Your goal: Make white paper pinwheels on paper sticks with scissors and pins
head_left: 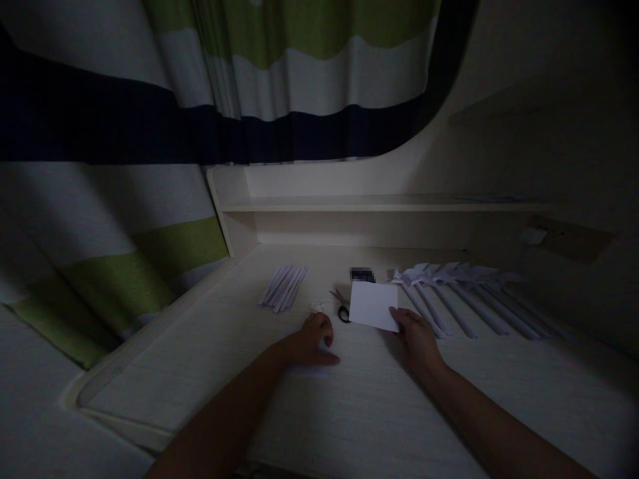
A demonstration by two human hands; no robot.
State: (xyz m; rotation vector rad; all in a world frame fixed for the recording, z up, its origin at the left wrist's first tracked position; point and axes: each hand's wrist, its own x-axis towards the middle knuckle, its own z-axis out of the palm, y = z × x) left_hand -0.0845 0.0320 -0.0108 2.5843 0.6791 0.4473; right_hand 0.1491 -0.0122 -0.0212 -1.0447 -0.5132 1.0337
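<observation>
Paper-folding work at a pale wood-grain desk (379, 412), dimly lit. The right hand (417, 336), just right of frame centre, pinched the lower right corner of a flat white paper sheet (372, 305) between thumb and fingers, holding it just above the desk. The left hand (313, 342), at centre, lay with fingers curled loosely down onto a second, fainter white piece (309, 369) on the surface; whether it gripped that piece could not be told. Small scissors (341, 307) lay between the hands, just left of the sheet, beside a small crumpled scrap (317, 307). The step in hand appeared to be taking up a fresh sheet; the next move would call for laying it flat and square. Left of centre lay a bundle of thin rolled paper sticks (283, 287); at right, a row of finished folded paper pinwheels on sticks (449, 293), crisp-edged and matte. A striped curtain (150, 133) filled the upper left.
</observation>
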